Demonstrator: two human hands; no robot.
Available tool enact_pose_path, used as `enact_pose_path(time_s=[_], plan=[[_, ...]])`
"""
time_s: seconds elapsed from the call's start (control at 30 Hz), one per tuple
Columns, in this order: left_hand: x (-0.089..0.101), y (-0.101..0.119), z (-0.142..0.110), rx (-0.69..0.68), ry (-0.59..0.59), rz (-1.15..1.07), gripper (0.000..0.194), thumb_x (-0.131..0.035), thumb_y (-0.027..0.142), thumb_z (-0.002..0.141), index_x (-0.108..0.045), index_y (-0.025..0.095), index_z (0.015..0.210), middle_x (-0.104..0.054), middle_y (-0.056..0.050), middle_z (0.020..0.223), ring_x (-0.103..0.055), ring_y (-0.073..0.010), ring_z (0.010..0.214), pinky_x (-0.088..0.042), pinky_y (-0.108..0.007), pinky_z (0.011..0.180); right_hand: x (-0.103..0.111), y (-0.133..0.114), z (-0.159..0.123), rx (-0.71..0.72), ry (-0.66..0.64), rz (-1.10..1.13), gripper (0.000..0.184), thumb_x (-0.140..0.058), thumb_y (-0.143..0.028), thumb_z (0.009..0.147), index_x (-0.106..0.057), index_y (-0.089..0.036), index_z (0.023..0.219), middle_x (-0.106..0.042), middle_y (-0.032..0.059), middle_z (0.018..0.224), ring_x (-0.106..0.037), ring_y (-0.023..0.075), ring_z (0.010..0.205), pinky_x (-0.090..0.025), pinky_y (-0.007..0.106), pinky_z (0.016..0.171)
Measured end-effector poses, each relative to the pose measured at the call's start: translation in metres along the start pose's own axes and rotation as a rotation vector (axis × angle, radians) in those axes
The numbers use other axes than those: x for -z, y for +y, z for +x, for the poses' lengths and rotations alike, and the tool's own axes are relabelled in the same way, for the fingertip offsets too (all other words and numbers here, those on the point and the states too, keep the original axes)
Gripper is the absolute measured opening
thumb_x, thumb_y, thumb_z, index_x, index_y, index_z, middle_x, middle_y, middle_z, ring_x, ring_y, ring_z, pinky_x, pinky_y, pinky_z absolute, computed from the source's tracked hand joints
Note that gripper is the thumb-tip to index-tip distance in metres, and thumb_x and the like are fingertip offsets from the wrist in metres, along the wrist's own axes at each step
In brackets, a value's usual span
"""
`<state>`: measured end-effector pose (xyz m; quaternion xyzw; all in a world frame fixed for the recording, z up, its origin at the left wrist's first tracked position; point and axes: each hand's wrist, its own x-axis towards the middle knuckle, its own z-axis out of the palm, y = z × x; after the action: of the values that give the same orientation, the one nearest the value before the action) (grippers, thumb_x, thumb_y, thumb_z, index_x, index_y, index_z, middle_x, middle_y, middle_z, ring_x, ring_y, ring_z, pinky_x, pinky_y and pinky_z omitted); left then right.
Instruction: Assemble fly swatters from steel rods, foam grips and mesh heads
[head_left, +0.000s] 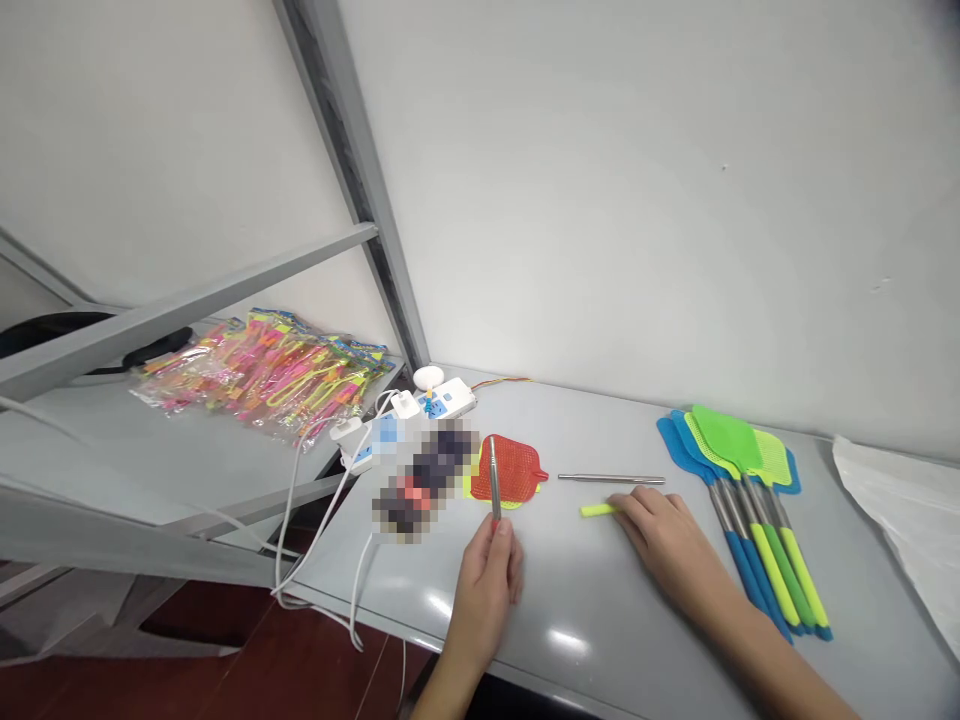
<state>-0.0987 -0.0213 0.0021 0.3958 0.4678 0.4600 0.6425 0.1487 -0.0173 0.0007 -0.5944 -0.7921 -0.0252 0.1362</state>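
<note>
My left hand [489,577] is closed round a thin metal rod [494,478] that points up over a red fly-swatter head [514,466], which lies on a yellow-green one. My right hand [666,530] rests on the grey table [600,610], its fingertips on a short yellow-green grip piece [598,510]. Just beyond it lies a second loose metal rod [611,479].
A row of finished blue and green fly swatters [750,500] lies to the right, beside a white plastic bag [907,520]. White power strips [420,415] with cables sit at the table's back left. Packets of colourful toys [262,370] lie on a lower shelf behind a slanted metal beam.
</note>
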Motion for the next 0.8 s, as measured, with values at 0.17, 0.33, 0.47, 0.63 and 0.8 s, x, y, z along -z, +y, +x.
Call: enact_pose_path(time_s=[0.17,0.33,0.47,0.63,0.8], plan=[[0.001,-0.003,-0.002,-0.002,-0.038,0.06,0.041,-0.045,0.054,0.094,-0.039,0.02,0.072,-0.035,0.007,0.059,-0.032,-0.0063,0.047,-0.029,-0.019,0.045,-0.01,0.003,0.016,0.031,0.052,-0.06,0.025,-0.038,-0.027,0.099,-0.061,-0.019,0.106,-0.065,0.0074,0.088,-0.06,0.0223,0.08,-0.035,0.036,0.072],[0.002,-0.004,-0.001,-0.003,-0.034,0.029,0.039,-0.043,0.053,0.095,-0.037,0.021,0.073,-0.034,0.007,0.059,-0.031,-0.0067,0.047,-0.03,-0.019,0.044,-0.002,-0.004,0.022,0.011,0.008,-0.031,0.022,-0.042,-0.026,0.098,-0.061,-0.02,0.108,-0.066,0.0065,0.086,-0.059,0.0221,0.077,-0.034,0.036,0.071],[0.001,-0.005,0.0,0.011,-0.017,0.017,0.039,-0.044,0.054,0.094,-0.039,0.021,0.074,-0.034,0.008,0.061,-0.03,-0.0062,0.047,-0.029,-0.018,0.043,0.013,-0.023,0.05,0.033,-0.082,0.094,0.026,-0.039,-0.03,0.099,-0.062,-0.021,0.104,-0.065,0.0072,0.091,-0.058,0.021,0.078,-0.034,0.036,0.073],[-0.001,-0.004,0.0,0.057,0.02,0.017,0.039,-0.044,0.059,0.092,-0.044,0.021,0.082,-0.029,0.009,0.06,-0.024,-0.0063,0.047,-0.023,-0.017,0.041,0.006,-0.048,0.109,-0.092,-0.231,0.333,0.038,-0.058,-0.047,0.087,-0.06,-0.019,0.112,-0.06,0.0133,0.108,-0.054,0.028,0.097,-0.036,0.039,0.082],[0.0,-0.004,-0.002,0.022,0.015,0.107,0.038,-0.04,0.055,0.095,-0.046,0.02,0.083,-0.031,0.008,0.061,-0.026,-0.0056,0.048,-0.025,-0.017,0.044,-0.007,-0.054,0.146,-0.145,-0.355,0.463,0.04,-0.077,-0.046,0.065,-0.06,-0.02,0.09,-0.062,0.0066,0.09,-0.055,0.0223,0.079,-0.037,0.032,0.07]])
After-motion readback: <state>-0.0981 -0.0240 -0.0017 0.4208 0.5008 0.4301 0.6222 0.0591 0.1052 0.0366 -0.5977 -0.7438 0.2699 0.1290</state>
